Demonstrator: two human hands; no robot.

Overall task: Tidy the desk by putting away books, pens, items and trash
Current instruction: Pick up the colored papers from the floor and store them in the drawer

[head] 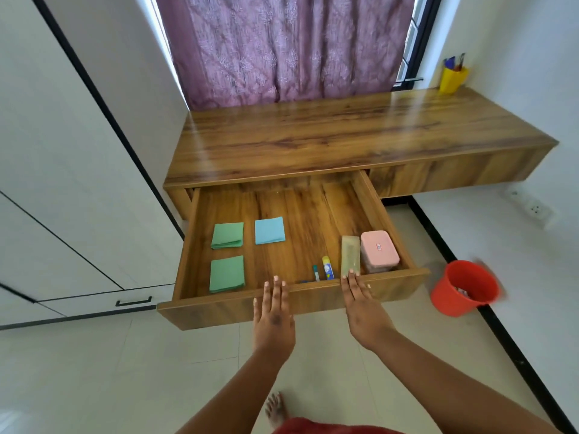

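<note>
Both hands, left hand (273, 311) and right hand (360, 303), rest flat with straight fingers holding nothing on the open drawer's (291, 296) front edge. Stuff's already inside and the desk (313, 136) looks tidy, so probably next comes an even push shut.

A long wooden desk (344, 136) with a glossy, strongly grained top runs across the centre of the frame, fixed against white walls (517, 42) at upper right. Behind it, at top centre, a mauve patterned curtain (282, 48) hangs over a window, whose dark frame (423, 42) shows daylight along the curtain's right edge. White wardrobe panels (62, 183) with black trim fill the left side, a black handle (133, 301) at lower left. Pale floor tiles (125, 371) spread across the bottom, bordered at right by a black skirting strip (507, 339). A white wall socket (536, 210) sits low at right.
</note>
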